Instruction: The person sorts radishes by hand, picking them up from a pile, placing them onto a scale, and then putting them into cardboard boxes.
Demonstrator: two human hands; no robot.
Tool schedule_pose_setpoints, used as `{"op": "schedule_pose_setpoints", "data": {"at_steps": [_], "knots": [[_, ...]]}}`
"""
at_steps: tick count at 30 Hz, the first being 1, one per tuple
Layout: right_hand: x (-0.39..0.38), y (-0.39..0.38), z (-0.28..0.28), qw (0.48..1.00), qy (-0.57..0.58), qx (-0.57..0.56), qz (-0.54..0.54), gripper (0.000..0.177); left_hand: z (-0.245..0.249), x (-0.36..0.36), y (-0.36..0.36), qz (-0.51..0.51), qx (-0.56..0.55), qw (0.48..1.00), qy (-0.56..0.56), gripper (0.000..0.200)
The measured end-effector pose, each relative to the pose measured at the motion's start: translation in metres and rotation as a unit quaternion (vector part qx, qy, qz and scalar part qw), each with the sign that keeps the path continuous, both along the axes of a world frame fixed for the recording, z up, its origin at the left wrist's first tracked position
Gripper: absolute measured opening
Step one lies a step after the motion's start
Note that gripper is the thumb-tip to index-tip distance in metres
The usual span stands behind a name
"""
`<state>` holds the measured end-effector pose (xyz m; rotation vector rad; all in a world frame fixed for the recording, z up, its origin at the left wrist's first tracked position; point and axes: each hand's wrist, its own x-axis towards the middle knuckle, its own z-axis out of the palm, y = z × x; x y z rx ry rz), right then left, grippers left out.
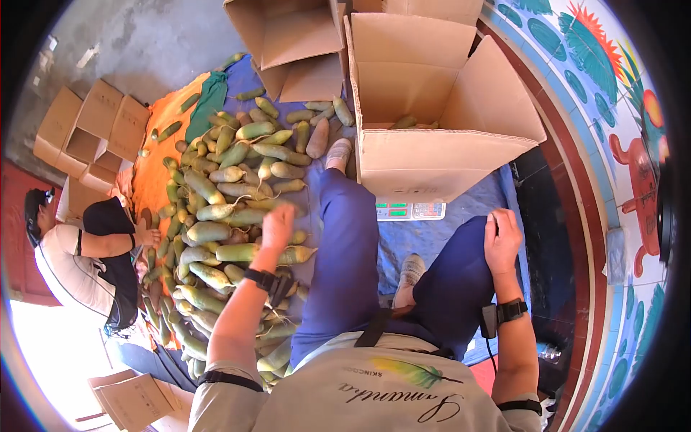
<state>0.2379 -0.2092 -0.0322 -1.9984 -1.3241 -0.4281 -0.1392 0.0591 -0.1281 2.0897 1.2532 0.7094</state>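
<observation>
My left hand (278,225) reaches down onto a heap of pale green gourds (216,216), fingers bent over one of them; whether it grips the gourd I cannot tell. My right hand (502,239) rests on my right knee in blue trousers, fingers curled, holding nothing. Both wrists carry black bands. An open cardboard box (432,155) stands on a white digital scale (410,210) just beyond my knees, with a few gourds visible inside it (407,122).
The gourds lie on a blue and orange cloth (155,173). More open boxes (295,43) stand behind, flattened ones (90,133) at left. Another person (86,252) sits at the left by the heap. A painted tiled wall (604,108) runs along the right.
</observation>
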Motion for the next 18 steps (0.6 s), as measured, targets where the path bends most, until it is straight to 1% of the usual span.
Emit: {"op": "schedule_pose_setpoints", "data": {"at_steps": [2,3,4,5,7,8,9,10,11,12,14,15,16,18], "knots": [[0.003,-0.003,-0.001,1.0,-0.002,-0.004,0.003,0.004,-0.066,-0.02,-0.022,-0.001,-0.078,0.996,0.051,0.023],[0.005,-0.004,-0.001,1.0,-0.002,-0.007,-0.005,0.004,-0.086,-0.026,-0.037,-0.018,-0.096,0.991,0.093,0.024],[0.005,-0.006,-0.002,1.0,-0.003,-0.012,-0.013,0.003,-0.097,-0.026,-0.05,-0.036,-0.113,0.984,0.134,0.025],[0.005,-0.007,0.001,1.0,-0.004,-0.015,-0.004,0.004,-0.107,-0.027,-0.06,-0.033,-0.12,0.983,0.132,0.025],[0.011,-0.013,0.0,0.999,-0.011,-0.03,-0.004,0.004,-0.124,-0.025,-0.075,-0.091,-0.237,0.941,0.224,0.029],[0.013,-0.014,-0.001,0.999,-0.016,-0.038,-0.008,0.004,-0.133,-0.025,-0.079,-0.084,-0.245,0.94,0.222,0.029],[0.012,-0.014,0.002,0.999,-0.022,-0.046,-0.012,0.004,-0.146,-0.028,-0.083,-0.098,-0.252,0.934,0.234,0.03],[0.015,-0.017,0.0,0.998,-0.029,-0.053,-0.014,0.005,-0.146,-0.029,-0.088,-0.111,-0.26,0.927,0.246,0.031],[0.016,-0.018,0.0,0.998,-0.033,-0.059,-0.012,0.006,-0.149,-0.025,-0.087,-0.115,-0.301,0.902,0.286,0.042],[0.016,-0.019,0.002,0.997,-0.037,-0.065,-0.01,0.007,-0.152,-0.024,-0.088,-0.105,-0.313,0.9,0.284,0.042],[0.018,-0.021,0.003,0.995,-0.048,-0.082,-0.019,0.009,-0.16,-0.022,-0.092,-0.115,-0.274,0.912,0.282,0.053],[0.021,-0.023,0.002,0.994,-0.051,-0.091,-0.015,0.009,-0.154,-0.017,-0.092,-0.123,-0.271,0.911,0.287,0.059],[0.022,-0.023,0.003,0.994,-0.052,-0.096,-0.007,0.009,-0.159,-0.013,-0.093,-0.117,-0.279,0.91,0.284,0.059],[0.024,-0.024,0.003,0.992,-0.047,-0.117,-0.02,0.01,-0.17,-0.003,-0.096,-0.151,-0.276,0.911,0.266,0.061]]}}
